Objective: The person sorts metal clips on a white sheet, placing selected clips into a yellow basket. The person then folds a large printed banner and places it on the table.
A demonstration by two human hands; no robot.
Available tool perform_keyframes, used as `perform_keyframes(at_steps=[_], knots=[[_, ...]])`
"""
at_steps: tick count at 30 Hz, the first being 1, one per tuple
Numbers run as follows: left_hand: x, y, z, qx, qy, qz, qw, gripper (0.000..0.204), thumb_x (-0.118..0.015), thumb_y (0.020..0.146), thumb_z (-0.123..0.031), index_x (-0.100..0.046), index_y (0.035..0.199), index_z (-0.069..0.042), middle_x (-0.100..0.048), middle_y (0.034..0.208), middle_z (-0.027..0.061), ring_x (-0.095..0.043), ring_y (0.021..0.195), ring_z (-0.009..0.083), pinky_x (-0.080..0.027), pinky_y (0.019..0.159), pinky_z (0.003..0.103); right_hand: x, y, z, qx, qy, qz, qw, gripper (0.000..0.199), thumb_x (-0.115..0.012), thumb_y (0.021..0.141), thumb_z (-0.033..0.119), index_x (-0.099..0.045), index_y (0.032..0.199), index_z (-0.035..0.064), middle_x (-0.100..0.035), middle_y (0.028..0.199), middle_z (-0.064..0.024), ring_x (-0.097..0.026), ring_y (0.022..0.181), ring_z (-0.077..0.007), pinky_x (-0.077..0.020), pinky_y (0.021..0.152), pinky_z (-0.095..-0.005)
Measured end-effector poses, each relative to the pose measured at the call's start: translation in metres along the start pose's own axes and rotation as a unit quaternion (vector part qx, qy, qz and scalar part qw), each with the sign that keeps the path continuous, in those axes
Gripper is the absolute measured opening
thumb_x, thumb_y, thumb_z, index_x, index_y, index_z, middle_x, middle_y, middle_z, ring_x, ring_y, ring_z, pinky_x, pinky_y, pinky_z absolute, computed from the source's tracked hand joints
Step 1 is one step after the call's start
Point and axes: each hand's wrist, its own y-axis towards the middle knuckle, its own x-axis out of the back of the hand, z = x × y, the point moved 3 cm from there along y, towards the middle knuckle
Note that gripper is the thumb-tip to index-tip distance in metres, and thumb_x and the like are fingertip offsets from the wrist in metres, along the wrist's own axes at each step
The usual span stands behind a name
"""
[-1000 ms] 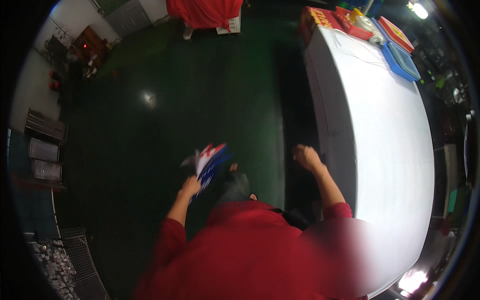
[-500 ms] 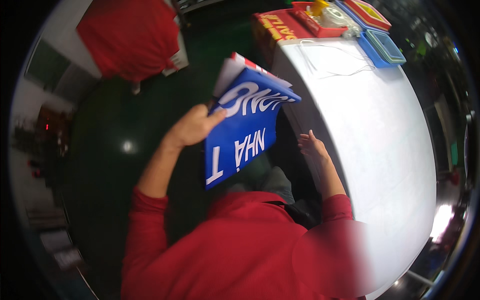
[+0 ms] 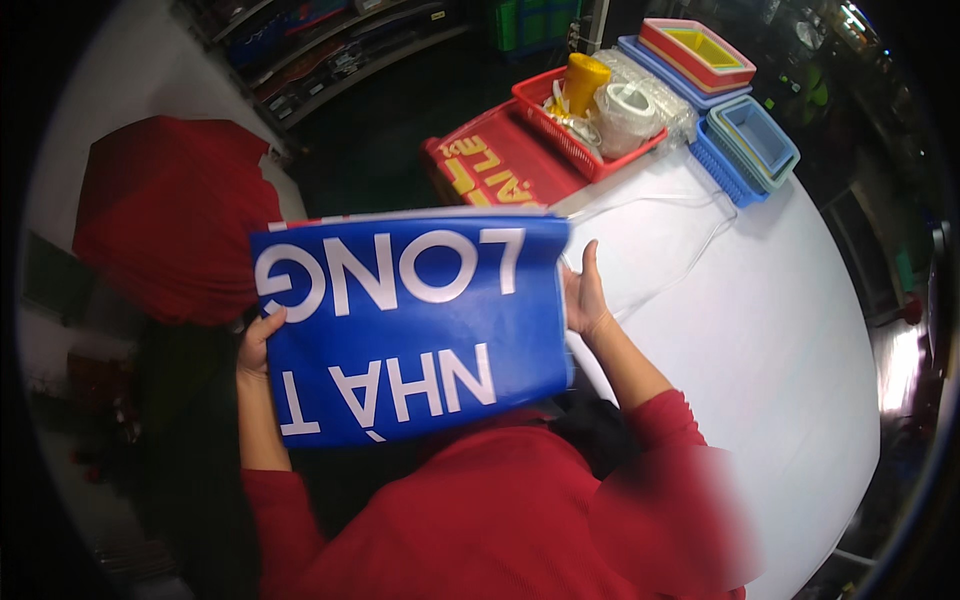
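In front of me is a folded blue vinyl banner [image 3: 420, 325] with large white letters, upside down to me. A thin white and red layer shows along its far edge. My left hand [image 3: 262, 342] grips the banner's left edge, thumb on top and fingers hidden underneath. My right hand [image 3: 584, 300] is at the banner's right edge, thumb stretched up and away from it. The other fingers of that hand are partly hidden by the edge, and the thumb is not closed on the banner.
A white table [image 3: 740, 350] runs along my right, with a thin cord [image 3: 690, 275] on it. At its far end are a red basket [image 3: 590, 160] holding rolls, stacked blue baskets [image 3: 745, 150] and red trays [image 3: 695, 50]. A red-covered object [image 3: 175, 220] stands left; shelves [image 3: 340, 60] are beyond.
The banner has turned from a slant to face me broadly and lies nearer the table's height. My left hand moved left and down with it; my right hand came up to its right edge.
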Motion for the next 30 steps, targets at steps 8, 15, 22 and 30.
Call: perform_keyframes(at_steps=[8,15,22,30], knots=[[-0.015,0.032,-0.056,0.003,0.087,0.126,0.988,0.045,-0.055,0.083,-0.013,-0.041,0.123,0.003,-0.055,0.113,0.0162,-0.056,0.102,0.0232,-0.046,0.088,0.034,-0.045,-0.025,-0.018,0.171,-0.141,-0.1,0.97,0.054,-0.056,0.082,0.005,-0.033,0.131,0.0051,-0.052,0.114,-0.0136,-0.058,0.097,-0.0216,-0.0505,0.083,-0.0344],[-0.071,-0.007,-0.001,0.014,0.219,0.045,0.975,0.054,-0.06,0.081,-0.026,-0.042,0.122,0.004,-0.056,0.109,0.0193,-0.059,0.096,0.024,-0.049,0.083,0.035,-0.03,-0.166,-0.084,0.289,-0.198,-0.185,0.918,0.052,-0.056,0.083,0.009,-0.032,0.13,0.0053,-0.049,0.12,-0.0136,-0.048,0.113,-0.0252,-0.0427,0.092,-0.0409],[0.034,-0.122,0.143,-0.043,0.637,-0.192,0.745,0.054,-0.059,0.079,-0.036,-0.046,0.124,-0.009,-0.053,0.116,0.0176,-0.05,0.107,0.0337,-0.039,0.091,0.039,0.012,-0.243,-0.199,0.139,-0.484,-0.544,0.671,0.059,-0.065,0.076,0.014,-0.038,0.126,-0.0011,-0.054,0.113,-0.0192,-0.053,0.102,-0.0284,-0.0441,0.084,-0.0362],[0.019,-0.195,0.141,-0.087,0.664,-0.24,0.703,0.052,-0.064,0.077,-0.032,-0.05,0.121,-0.011,-0.052,0.109,0.0127,-0.047,0.106,0.0307,-0.039,0.09,0.041,-0.031,-0.275,-0.218,0.104,-0.6,-0.644,0.464,0.041,-0.058,0.073,0.011,-0.052,0.112,-0.0002,-0.061,0.093,-0.0209,-0.059,0.088,-0.0343,-0.0463,0.081,-0.0382]])
